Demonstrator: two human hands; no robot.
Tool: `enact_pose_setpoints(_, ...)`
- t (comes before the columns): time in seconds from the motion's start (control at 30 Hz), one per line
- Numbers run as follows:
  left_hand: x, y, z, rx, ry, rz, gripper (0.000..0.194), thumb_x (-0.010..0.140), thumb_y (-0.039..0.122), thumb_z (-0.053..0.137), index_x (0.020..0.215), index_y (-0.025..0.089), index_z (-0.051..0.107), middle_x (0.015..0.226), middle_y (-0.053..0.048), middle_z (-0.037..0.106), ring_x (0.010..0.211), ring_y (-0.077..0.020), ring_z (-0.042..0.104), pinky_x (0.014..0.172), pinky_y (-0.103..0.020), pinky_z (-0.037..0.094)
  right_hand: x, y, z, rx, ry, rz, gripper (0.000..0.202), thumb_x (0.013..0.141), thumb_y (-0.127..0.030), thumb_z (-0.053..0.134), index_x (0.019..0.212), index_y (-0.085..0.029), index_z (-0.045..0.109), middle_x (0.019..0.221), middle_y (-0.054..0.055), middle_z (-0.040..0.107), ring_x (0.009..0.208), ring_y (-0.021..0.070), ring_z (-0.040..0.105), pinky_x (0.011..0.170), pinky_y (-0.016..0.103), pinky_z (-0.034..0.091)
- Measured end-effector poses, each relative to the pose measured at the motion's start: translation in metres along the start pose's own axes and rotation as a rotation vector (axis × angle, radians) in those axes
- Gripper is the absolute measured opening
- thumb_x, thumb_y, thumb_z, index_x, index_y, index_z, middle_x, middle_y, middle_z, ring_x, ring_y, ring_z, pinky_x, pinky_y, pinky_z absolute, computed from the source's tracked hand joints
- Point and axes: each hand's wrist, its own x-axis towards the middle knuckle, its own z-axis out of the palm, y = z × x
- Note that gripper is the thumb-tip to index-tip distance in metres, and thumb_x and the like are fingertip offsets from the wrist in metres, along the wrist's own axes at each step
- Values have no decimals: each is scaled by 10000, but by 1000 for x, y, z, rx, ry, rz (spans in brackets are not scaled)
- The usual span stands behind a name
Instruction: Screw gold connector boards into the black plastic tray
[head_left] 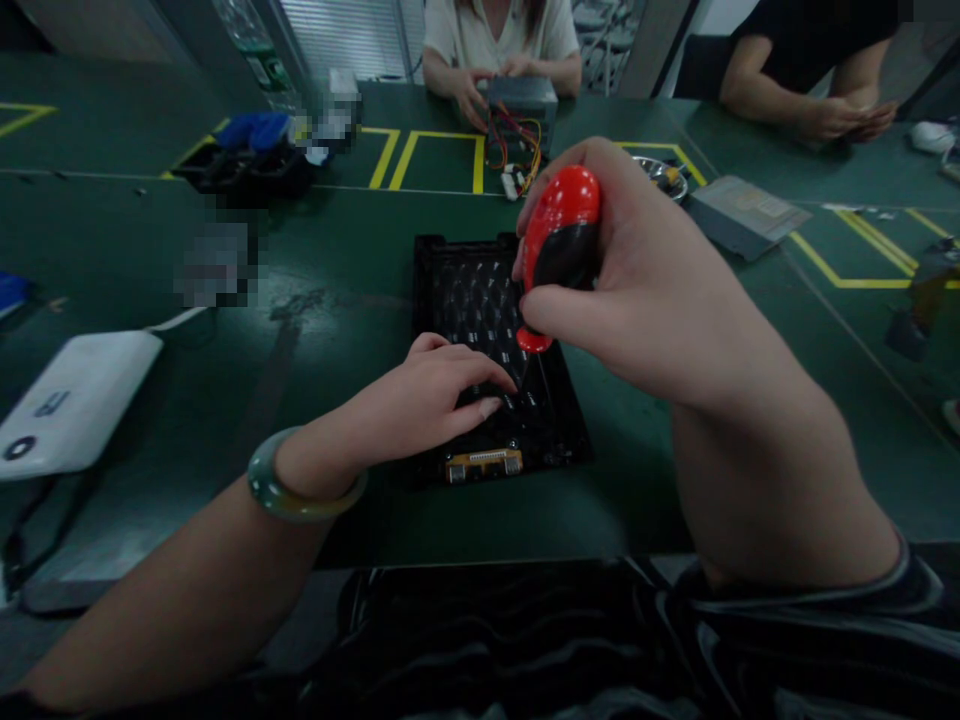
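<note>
A black panel [469, 290] with a patterned surface lies flat on the green table, a small orange circuit board [486, 466] at its near edge. My right hand [637, 280] is wrapped round the handle of a red and black screwdriver [562, 235], held upright over the panel. Its thin shaft slants down towards the panel; the tip is hard to make out near my left fingertips. My left hand [442, 395] rests on the panel, thumb and forefinger a little apart near the tip. Whether something small is between them cannot be seen.
At the left are a white power bank [79, 400] with a cable and a black tray [247, 170] with blue items. Across the table [337, 360], a person holds a metal box [523, 105] with wires. A grey metal plate [746, 215] and a round dish [660, 177] lie at the right.
</note>
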Motion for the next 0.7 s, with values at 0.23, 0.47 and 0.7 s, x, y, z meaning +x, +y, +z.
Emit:
enact_pose_setpoints(0.23, 1, -2, 3, 16, -11, -10, 243, 984, 301, 574, 1199, 272, 682, 1188, -4, 747, 1118, -208, 672, 1050, -419, 267, 0, 3, 3, -13, -17, 7, 323, 676, -122, 634, 945, -250, 510, 906, 12, 628, 826, 219, 572, 713, 354, 415)
enact_pose_setpoints(0.47, 0, -2, 4, -2, -15, -32, 292, 999, 373, 602, 1264, 270, 672, 1232, -18, 748, 1135, -209, 673, 1067, -416, 254, -2, -2, -4, 6, 15, -20, 319, 689, -113, 611, 956, -252, 509, 1016, 40, 629, 943, 252, 593, 833, 397, 434)
enact_pose_setpoints(0.7, -1, 0, 3, -61, 4, -2, 336, 945, 487, 697, 1217, 291, 707, 1193, 20, 764, 1099, -192, 675, 1054, -388, 247, -9, -16, -12, 161, 78, 16, 308, 693, -178, 717, 872, -341, 527, 1001, 14, 641, 981, 295, 611, 860, 415, 500)
